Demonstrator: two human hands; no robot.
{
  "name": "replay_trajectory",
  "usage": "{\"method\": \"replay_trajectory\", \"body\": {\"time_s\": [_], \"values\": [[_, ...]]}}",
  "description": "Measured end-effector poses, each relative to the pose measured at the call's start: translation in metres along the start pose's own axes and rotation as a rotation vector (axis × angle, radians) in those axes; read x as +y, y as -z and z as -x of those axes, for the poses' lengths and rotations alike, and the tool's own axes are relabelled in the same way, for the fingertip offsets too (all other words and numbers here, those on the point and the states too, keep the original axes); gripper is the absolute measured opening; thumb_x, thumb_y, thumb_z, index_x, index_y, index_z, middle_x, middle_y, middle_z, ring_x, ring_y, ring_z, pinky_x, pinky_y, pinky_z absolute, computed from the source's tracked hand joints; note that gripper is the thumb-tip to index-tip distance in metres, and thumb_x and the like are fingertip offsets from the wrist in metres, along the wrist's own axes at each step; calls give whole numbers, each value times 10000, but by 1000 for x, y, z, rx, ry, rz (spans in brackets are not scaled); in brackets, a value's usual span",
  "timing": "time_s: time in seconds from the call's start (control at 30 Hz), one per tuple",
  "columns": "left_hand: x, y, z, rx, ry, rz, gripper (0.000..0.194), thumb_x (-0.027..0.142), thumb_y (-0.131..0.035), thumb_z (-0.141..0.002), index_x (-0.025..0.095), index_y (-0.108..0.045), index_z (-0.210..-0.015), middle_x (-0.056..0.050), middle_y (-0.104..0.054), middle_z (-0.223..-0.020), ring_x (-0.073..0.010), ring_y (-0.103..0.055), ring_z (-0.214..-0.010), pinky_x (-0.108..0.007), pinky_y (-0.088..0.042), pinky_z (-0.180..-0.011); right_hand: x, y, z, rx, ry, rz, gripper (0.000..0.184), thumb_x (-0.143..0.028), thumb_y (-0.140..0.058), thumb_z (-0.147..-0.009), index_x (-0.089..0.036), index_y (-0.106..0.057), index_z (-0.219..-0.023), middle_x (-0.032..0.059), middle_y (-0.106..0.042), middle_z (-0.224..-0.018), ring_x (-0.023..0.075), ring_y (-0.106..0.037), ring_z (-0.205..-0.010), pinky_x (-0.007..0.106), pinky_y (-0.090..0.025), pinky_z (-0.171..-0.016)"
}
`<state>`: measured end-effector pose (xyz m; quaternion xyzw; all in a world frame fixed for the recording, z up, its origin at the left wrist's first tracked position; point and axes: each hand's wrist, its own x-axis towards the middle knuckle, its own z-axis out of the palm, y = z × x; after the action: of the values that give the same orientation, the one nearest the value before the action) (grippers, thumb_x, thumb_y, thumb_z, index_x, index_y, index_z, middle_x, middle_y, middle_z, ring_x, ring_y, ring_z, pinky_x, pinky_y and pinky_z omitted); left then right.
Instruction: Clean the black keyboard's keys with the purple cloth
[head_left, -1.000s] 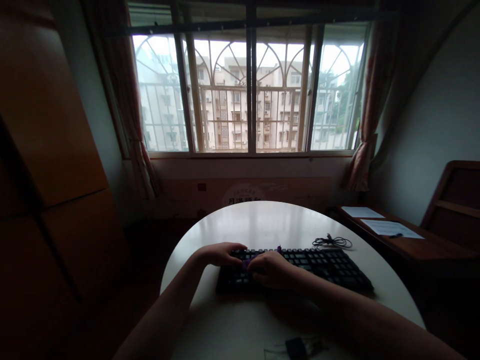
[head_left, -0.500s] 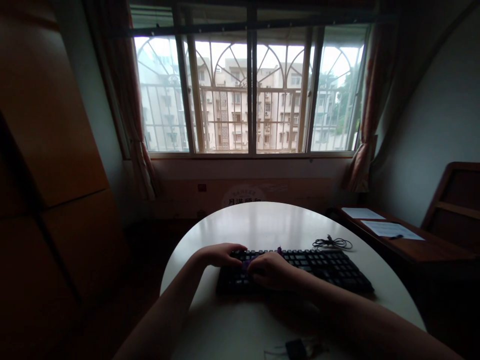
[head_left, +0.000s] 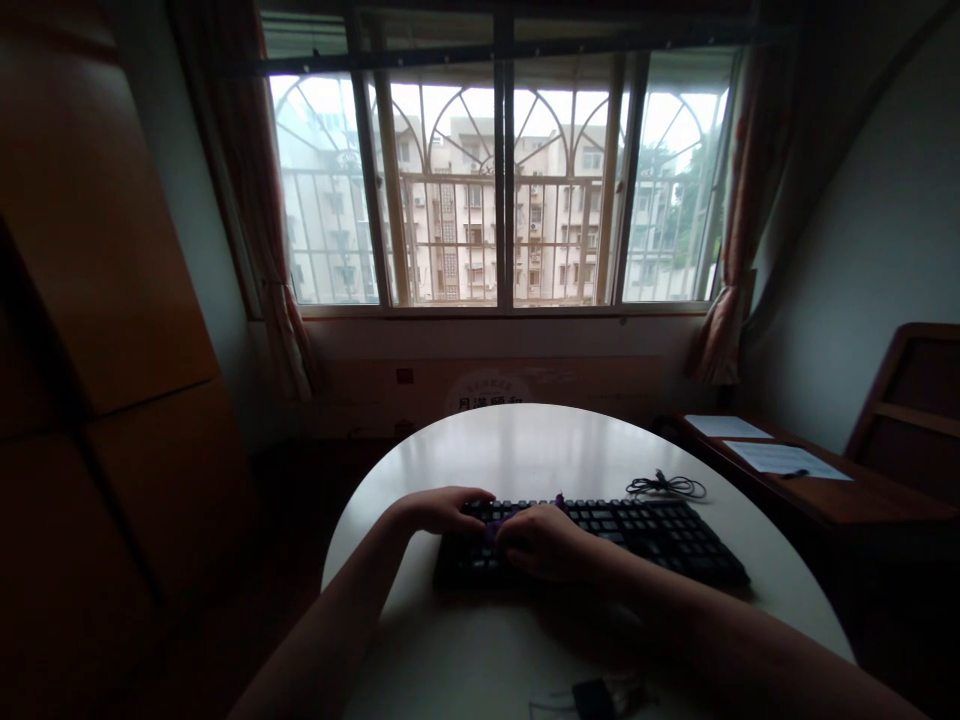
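Note:
A black keyboard (head_left: 645, 535) lies across the white round table (head_left: 525, 450). My left hand (head_left: 435, 508) rests on the keyboard's far left corner, fingers stretched out flat along its back edge. My right hand (head_left: 544, 542) is curled over the left part of the keys, closed round a small purple thing (head_left: 490, 528). The purple thing sticks out at both sides of the hand. What it is cannot be made out in the dim light.
A coiled dark cable (head_left: 666, 486) lies behind the keyboard. A small dark object (head_left: 594, 696) sits at the table's near edge. To the right stands a wooden desk (head_left: 825, 490) with papers (head_left: 784, 458). A barred window (head_left: 499, 180) is ahead and wooden panels (head_left: 97, 300) stand at left.

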<state>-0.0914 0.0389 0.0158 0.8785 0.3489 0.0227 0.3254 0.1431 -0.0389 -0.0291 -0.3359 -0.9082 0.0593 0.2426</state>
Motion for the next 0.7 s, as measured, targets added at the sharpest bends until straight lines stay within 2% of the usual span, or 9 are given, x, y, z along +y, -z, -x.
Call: {"method": "replay_trajectory", "body": {"time_s": [0.23,0.7], "values": [[-1,1,1,12,22,-63,686,476,-701,-796,204,-529,-1402,-88,-582,-1379,-311,-526,-1248,-366,-405,-1030,-1,1,-1,-5,-6,7,247,-219,-619,-801,-253,-744,-1012,18,-780,-910,207,-725,-800,246,-486,-712],[0,1,1,-9,2,9,687,510,-716,-785,218,-545,-1383,-74,-614,-1331,-303,-534,-1228,-355,-408,-1014,0,0,0,5,0,14,234,-221,-610,-811,-253,-741,-1002,14,-773,-870,190,-713,-760,236,-478,-686]]}}
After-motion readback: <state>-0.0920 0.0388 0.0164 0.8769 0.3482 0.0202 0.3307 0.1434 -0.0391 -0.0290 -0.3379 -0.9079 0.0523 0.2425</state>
